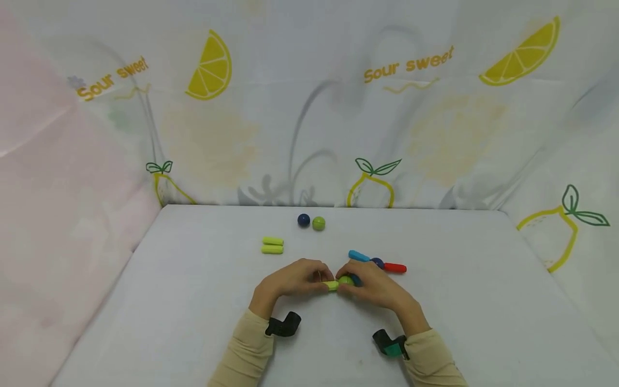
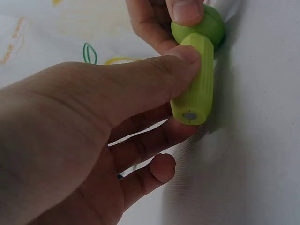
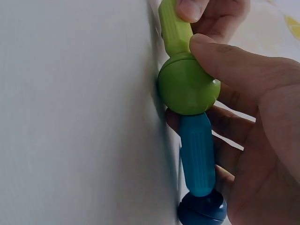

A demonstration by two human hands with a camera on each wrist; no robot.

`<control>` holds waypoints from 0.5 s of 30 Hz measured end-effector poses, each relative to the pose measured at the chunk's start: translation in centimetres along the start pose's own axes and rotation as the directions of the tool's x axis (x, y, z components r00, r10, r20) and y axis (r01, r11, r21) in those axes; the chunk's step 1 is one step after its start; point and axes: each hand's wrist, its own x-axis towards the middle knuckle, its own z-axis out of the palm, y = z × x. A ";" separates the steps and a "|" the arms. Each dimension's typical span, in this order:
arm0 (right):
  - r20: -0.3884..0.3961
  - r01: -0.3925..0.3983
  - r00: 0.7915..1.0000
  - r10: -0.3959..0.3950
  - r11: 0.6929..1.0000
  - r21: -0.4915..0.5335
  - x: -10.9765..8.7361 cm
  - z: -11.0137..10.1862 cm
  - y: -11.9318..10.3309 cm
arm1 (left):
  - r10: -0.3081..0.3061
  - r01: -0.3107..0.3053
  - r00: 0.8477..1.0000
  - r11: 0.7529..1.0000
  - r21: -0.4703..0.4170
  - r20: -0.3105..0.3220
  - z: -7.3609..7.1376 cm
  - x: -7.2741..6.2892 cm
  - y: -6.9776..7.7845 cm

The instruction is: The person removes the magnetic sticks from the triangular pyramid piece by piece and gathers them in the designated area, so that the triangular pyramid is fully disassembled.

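My left hand (image 1: 296, 278) pinches a yellow-green ribbed magnetic rod (image 2: 205, 77) between thumb and fingers. A grey metal disc shows in the rod's near end. Its far end meets a green ball (image 3: 190, 86), gripped by my right hand (image 1: 374, 285). From the ball's other side a teal-blue rod (image 3: 198, 154) runs along under the right fingers to a dark blue ball (image 3: 201, 208). In the head view, a light blue rod (image 1: 359, 256) and a red rod (image 1: 395, 267) extend from a dark blue ball just beyond the right hand.
Two yellow-green rods (image 1: 273, 245) lie side by side, left of and beyond the hands. Farther back, a loose dark blue ball (image 1: 303, 220) sits beside another green ball (image 1: 318, 223). A lemon-print cloth (image 1: 290, 134) hangs behind the white table (image 1: 193, 301).
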 end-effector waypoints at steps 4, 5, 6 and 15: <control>-0.007 -0.007 1.000 0.007 1.000 -0.021 0.1 0.1 -0.1 | 0.024 -0.024 0.999 1.000 0.003 0.026 -0.8 -0.6 -0.2; -0.009 -0.016 1.000 0.016 0.999 -0.032 0.1 0.1 -0.1 | 0.023 -0.023 0.999 1.000 0.004 0.024 -1.0 -0.8 -0.4; -0.013 -0.029 1.000 0.028 0.999 -0.045 0.0 0.1 -0.1 | 0.016 -0.017 1.000 1.000 0.007 0.012 -1.2 -1.1 -0.6; -0.018 -0.066 0.998 0.065 0.994 -0.088 -0.1 0.0 -0.6 | -0.129 0.124 0.950 0.992 -0.038 -0.283 -3.5 -4.9 -4.3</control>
